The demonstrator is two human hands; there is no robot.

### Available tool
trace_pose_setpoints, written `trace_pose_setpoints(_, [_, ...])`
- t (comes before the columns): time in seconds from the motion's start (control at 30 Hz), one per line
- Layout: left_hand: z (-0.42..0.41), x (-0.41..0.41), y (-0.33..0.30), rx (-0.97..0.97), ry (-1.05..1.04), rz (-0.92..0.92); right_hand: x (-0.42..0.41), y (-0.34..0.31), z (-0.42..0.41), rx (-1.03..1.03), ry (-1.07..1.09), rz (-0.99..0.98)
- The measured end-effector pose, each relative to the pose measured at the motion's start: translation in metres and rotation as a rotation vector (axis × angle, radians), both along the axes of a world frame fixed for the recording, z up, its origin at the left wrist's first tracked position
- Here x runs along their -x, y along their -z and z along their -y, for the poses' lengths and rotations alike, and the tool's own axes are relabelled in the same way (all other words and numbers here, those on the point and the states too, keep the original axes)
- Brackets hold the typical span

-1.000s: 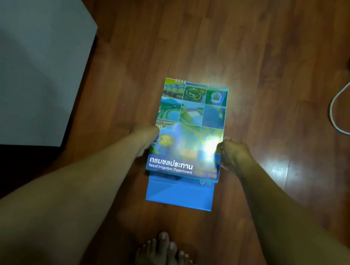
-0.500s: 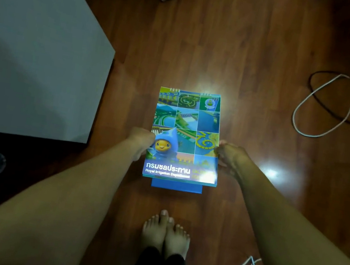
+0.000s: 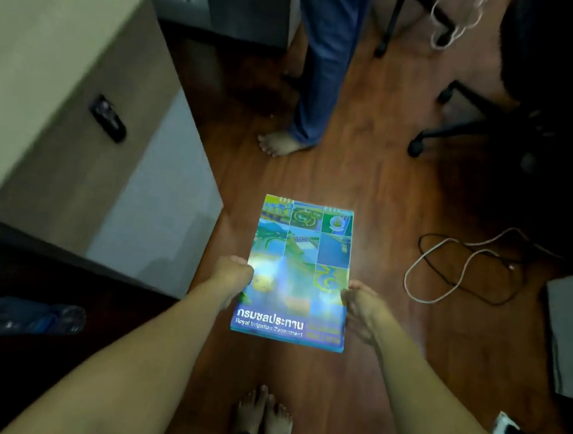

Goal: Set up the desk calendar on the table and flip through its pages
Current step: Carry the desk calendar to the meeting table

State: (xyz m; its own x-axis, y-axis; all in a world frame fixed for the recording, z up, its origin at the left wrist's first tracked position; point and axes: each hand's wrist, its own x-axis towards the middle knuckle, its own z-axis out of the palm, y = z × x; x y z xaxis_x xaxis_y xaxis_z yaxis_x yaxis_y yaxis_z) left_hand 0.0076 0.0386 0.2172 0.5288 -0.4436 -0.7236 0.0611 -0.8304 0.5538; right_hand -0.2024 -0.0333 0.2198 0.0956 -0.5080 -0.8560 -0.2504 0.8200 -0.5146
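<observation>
You've got the calendar in both hands, held out flat in front of you over the floor, cover up, spiral binding at the far edge. Your left hand pinches the left edge, fingers closed on it; your right hand clamps the right edge the same way. It looks folded shut, no stand opened out, no page turned. So the task is barely started, I'd say: the calendar is in hand and nothing more. The table sits to your left, well apart from the calendar, with a dark remote lying on it. What's left is everything that counts: carry it over, open the base, stand it up, then flip the pages. Mind the cables on the floor to your right.
</observation>
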Motion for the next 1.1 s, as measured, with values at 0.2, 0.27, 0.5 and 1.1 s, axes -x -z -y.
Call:
trace_pose_setpoints(0.2, [0.022, -0.028, -0.133, 0.194, -0.003, 0.049, -0.018, -0.143, 0.022, 0.148, 0.013, 0.151])
trace_pose_setpoints(0.27, [0.031, -0.037, -0.181, 0.274, -0.046, 0.036, -0.025, -0.187, 0.033, 0.231, 0.028, 0.230])
trace_pose_setpoints(0.5, [0.048, -0.074, -0.311, 0.534, -0.148, 0.095, -0.059, -0.311, 0.064, 0.451, -0.035, 0.401])
trace_pose_setpoints(1.1, [-0.097, -0.219, -0.511, 0.763, -0.471, 0.530, -0.275, -0.492, 0.018, 0.636, -0.480, 0.813])
